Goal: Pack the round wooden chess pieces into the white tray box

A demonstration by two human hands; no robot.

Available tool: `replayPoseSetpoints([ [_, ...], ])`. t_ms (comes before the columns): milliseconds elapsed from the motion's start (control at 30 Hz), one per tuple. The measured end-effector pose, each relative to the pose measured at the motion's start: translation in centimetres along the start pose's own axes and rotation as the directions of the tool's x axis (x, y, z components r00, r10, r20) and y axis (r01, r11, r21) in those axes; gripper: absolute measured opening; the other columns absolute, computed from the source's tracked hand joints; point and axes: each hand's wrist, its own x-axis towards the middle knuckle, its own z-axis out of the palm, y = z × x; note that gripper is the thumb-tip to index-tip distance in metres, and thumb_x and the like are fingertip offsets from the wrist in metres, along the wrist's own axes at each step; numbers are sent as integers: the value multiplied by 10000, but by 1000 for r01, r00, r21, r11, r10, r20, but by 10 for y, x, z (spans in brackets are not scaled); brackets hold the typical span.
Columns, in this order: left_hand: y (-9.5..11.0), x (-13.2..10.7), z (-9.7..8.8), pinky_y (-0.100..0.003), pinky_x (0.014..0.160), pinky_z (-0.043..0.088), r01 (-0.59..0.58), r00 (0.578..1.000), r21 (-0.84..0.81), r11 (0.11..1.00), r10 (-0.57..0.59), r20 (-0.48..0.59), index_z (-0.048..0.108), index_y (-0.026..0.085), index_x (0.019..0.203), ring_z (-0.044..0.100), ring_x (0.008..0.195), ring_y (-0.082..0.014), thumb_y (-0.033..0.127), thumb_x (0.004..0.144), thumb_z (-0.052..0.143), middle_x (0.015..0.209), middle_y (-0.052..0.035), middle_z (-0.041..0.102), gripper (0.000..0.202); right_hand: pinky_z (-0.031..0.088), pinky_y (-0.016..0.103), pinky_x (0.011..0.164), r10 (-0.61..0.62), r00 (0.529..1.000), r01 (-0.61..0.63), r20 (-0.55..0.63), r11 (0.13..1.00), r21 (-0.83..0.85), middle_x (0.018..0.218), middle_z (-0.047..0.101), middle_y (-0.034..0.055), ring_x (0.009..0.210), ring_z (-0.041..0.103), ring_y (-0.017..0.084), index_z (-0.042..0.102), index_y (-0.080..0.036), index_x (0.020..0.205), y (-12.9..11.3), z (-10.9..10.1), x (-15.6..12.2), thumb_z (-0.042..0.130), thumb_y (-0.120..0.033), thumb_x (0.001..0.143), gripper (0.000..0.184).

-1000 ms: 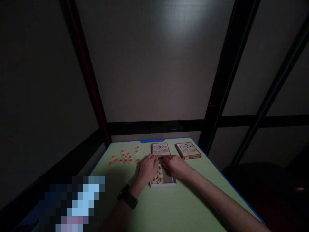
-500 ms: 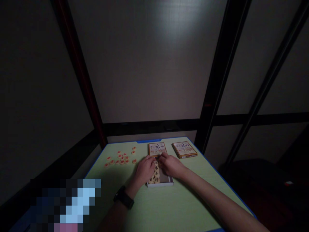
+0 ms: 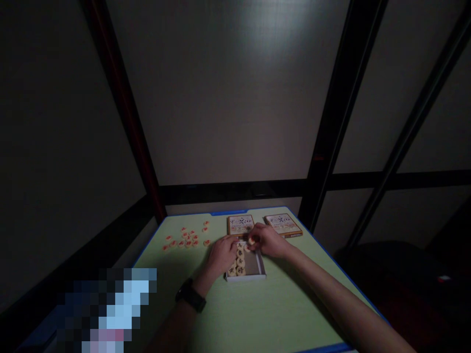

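Note:
An open white cardboard box tray [image 3: 246,278] lies on the table, with two columns of round wooden Chinese chess pieces [image 3: 240,262] marked in black on its left side. Curled over the tray's left edge is my left hand [image 3: 222,256], its fingers closed on the side and partly hiding the left column. At the tray's far end, my right hand [image 3: 268,241] pinches a light chess piece [image 3: 251,241] between thumb and fingers. One more piece [image 3: 247,248] rests just below those fingers inside the tray. The tray's right part shows bare brown bottom.
Several red-marked chess pieces [image 3: 189,242] are scattered on the left of the green table [image 3: 235,318]. Two flat printed boxes [image 3: 240,224] lie behind my hands, the right-hand box [image 3: 283,224] nearer the table's right edge. A panelled wall [image 3: 231,122] stands behind the table.
My right hand has lifted slightly and moved right, so the piece in its fingers and another below it now show. My left hand stays at the tray. The view has shifted a little.

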Motion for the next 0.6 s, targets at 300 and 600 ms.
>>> replayPoseSetpoints([
  [300, -1, -1, 2, -287, 969, 475, -27, 1000, 20, 999, 27, -4, 723, 193, 1046, 653, 1058, -190, 119, 880, 449, 1113, -61, 727, 328, 395, 253, 658, 106, 987, -86, 123, 984, -155, 822, 727, 38, 796, 654, 203, 737, -217, 983, -16, 6, -4, 786, -284, 736, 261],
  [600, 4, -3, -3, -271, 974, 468, -23, 1000, 29, 999, 23, 11, 715, 201, 1053, 647, 1069, -181, 125, 889, 440, 1130, -55, 722, 329, 380, 240, 606, 132, 982, -114, 134, 984, -134, 761, 723, 0, 691, 634, 171, 712, -225, 1061, -23, 2, -5, 697, -194, 714, 349],
])
